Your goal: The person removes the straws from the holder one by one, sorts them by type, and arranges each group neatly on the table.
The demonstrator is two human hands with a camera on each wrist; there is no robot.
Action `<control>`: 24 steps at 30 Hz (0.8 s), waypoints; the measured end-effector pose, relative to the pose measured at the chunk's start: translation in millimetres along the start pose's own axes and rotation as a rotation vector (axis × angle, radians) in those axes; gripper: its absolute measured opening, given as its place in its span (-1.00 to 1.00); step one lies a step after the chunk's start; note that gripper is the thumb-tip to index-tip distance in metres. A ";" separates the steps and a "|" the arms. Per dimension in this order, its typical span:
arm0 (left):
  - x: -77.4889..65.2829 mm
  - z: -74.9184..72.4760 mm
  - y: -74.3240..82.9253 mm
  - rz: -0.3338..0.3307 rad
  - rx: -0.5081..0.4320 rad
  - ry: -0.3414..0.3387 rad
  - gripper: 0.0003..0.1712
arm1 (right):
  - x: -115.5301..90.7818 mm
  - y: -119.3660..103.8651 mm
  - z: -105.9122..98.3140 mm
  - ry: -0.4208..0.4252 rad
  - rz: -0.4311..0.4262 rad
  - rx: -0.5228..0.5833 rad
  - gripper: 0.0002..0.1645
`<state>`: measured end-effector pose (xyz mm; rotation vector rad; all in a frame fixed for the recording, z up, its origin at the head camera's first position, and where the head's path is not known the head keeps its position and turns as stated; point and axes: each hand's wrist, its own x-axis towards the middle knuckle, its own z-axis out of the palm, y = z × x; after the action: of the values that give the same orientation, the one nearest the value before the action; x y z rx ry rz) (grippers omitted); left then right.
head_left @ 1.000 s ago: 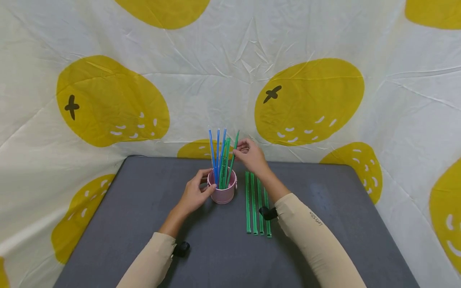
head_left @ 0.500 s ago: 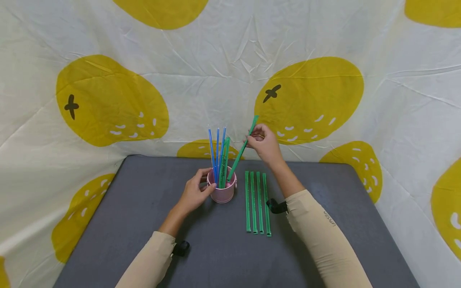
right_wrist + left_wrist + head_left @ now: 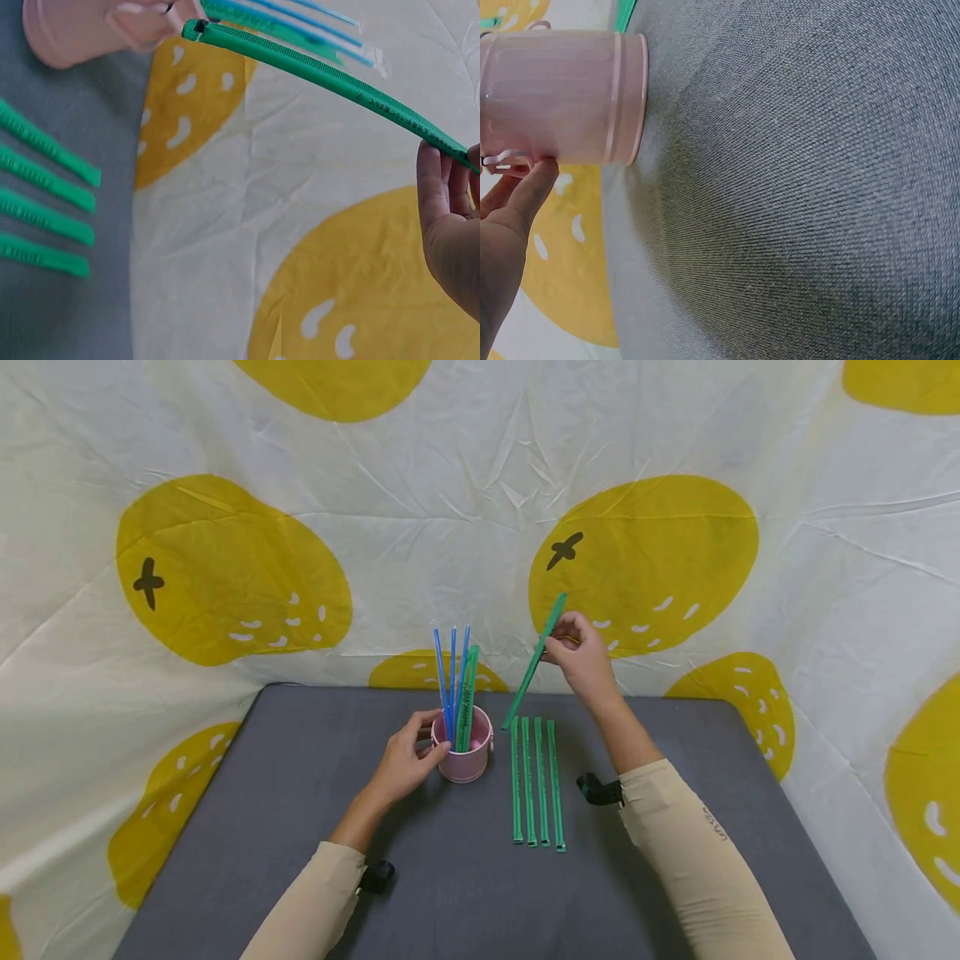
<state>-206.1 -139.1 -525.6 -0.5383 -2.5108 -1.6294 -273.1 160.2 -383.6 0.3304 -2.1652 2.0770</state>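
Note:
A small pink bucket (image 3: 463,768) stands upright on the table, with my left hand (image 3: 405,762) holding its left side between thumb and fingers. In the left wrist view a finger presses the bucket's wall (image 3: 570,97) beside a side loop. Blue straws (image 3: 439,664) in clear wrap and green paper-wrapped straws (image 3: 469,693) stand in the bucket. My right hand (image 3: 587,662) pinches another green wrapped straw (image 3: 532,665) near its upper part, raised and tilted to the right of the bucket. In the right wrist view, dark print runs along this straw's wrapper (image 3: 300,67).
Several green wrapped straws (image 3: 528,781) lie side by side on the dark grey table (image 3: 450,877), right of the bucket. A pale cloth (image 3: 442,560) with yellow fruit shapes hangs behind the table's back edge.
My right hand has drawn the green straw up out of the bucket and moved it right, over the far ends of the lying straws. My left hand stays on the bucket.

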 end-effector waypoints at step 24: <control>0.3 0.8 -1.4 -0.006 -0.001 0.006 -0.38 | -31.5 54.9 -60.8 -0.036 0.140 -0.383 -0.43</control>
<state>-206.7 -138.9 -527.1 -0.5265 -2.5099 -1.6320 -259.6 224.8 -441.3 0.1788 -2.6057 1.6706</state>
